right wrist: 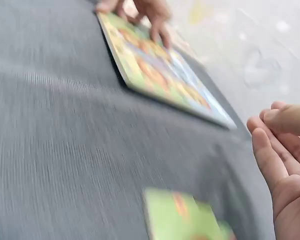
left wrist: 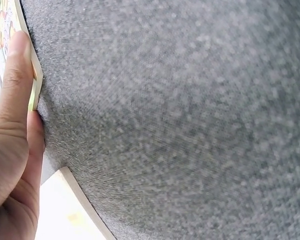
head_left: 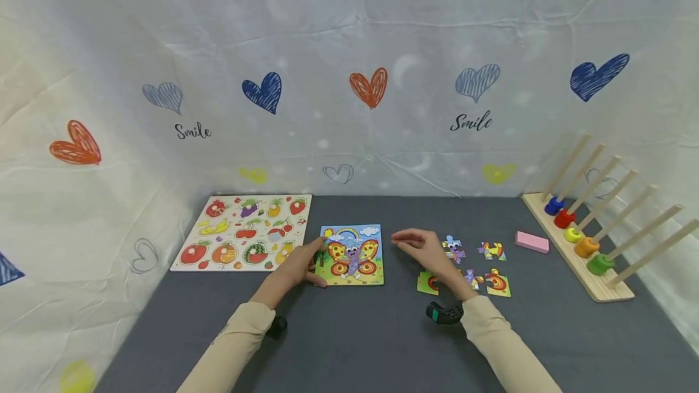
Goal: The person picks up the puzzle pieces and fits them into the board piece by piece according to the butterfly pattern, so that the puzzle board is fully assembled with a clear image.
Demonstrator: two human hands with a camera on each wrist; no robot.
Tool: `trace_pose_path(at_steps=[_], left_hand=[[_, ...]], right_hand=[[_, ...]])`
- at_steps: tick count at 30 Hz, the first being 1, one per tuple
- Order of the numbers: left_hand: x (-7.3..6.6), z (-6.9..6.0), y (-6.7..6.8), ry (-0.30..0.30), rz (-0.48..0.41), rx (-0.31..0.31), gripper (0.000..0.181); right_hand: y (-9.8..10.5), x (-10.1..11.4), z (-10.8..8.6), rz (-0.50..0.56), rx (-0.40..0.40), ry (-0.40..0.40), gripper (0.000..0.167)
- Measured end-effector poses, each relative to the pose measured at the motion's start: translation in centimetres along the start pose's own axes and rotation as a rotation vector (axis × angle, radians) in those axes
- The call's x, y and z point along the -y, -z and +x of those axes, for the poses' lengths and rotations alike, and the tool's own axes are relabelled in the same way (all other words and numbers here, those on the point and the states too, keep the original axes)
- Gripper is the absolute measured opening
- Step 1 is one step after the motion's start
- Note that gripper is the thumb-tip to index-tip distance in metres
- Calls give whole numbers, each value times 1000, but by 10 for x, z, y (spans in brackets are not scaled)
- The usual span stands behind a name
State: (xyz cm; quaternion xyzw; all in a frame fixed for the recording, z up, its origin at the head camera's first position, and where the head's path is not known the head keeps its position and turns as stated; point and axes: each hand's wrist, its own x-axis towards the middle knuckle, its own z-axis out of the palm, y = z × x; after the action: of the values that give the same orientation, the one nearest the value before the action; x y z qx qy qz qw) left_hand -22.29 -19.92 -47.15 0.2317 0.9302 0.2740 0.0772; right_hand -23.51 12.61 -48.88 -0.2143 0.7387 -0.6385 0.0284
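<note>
A square butterfly puzzle board lies on the dark table in front of the person. The left hand holds its left edge, thumb near the lower corner and fingers farther up the side. In the left wrist view the thumb presses along the board's rim. To the right of the board, the right hand hovers with fingers slightly bent and nothing between them. Beneath and beside its wrist lie loose puzzle pieces, among them a green piece, an orange-and-green piece and a yellow piece.
A fruit puzzle board lies at the back left. On the right stand a wooden peg rack with coloured rings and a pink block. Behind the table hangs a white curtain printed with hearts.
</note>
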Motion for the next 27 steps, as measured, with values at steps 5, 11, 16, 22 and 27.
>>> trace_pose_path(at_steps=[5, 11, 16, 22, 27], left_hand=[[2, 1, 0, 10, -5, 4, 85], [-2, 0, 1, 9, -4, 0, 88], [-3, 0, 1, 17, -4, 0, 88], [-2, 2, -1, 37, 15, 3, 89], [-2, 2, 0, 32, 4, 3, 89]], right_hand=[[42, -2, -20, -19, 1, -35, 29], [87, -8, -43, -41, 10, -48, 33], [116, -9, -55, -55, -6, -112, 40], [137, -7, -58, -247, 13, -218, 50], [140, -5, -51, -337, 54, -229, 52]])
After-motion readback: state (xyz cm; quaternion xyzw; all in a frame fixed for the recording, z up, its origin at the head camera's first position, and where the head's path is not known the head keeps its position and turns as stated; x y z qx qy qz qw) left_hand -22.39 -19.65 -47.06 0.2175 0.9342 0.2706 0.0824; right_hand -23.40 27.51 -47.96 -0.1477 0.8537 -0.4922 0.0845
